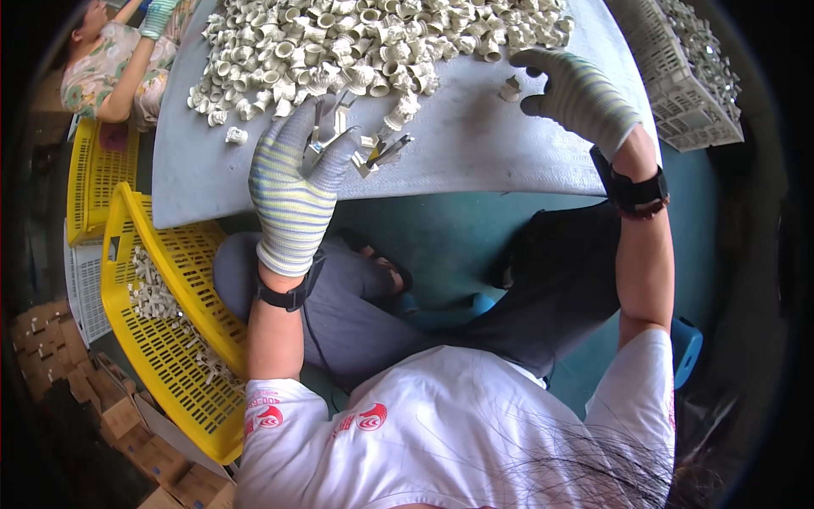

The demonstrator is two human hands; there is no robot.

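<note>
My left hand (pixel 292 174), in a striped knit glove, is closed around a few small shiny metal clips (pixel 326 125), which stick out between thumb and fingers. Another metal clip (pixel 383 155) is just beyond the thumb tip; whether it is held or lies on the table cannot be made out. Close by is a cream ribbed socket-like fitting (pixel 403 111). My right hand (pixel 587 95), gloved alike, is held over the table's right side with thumb and fingers apart. A single cream fitting (pixel 510 88) lies between its fingertips, apparently untouched.
A large heap of cream fittings (pixel 339 47) covers the far part of the grey table (pixel 475 161). Yellow crates (pixel 174 339) stand at the left, one with small pale parts. A white crate (pixel 691 93) of metal parts is at the right. A co-worker (pixel 119 64) sits far left.
</note>
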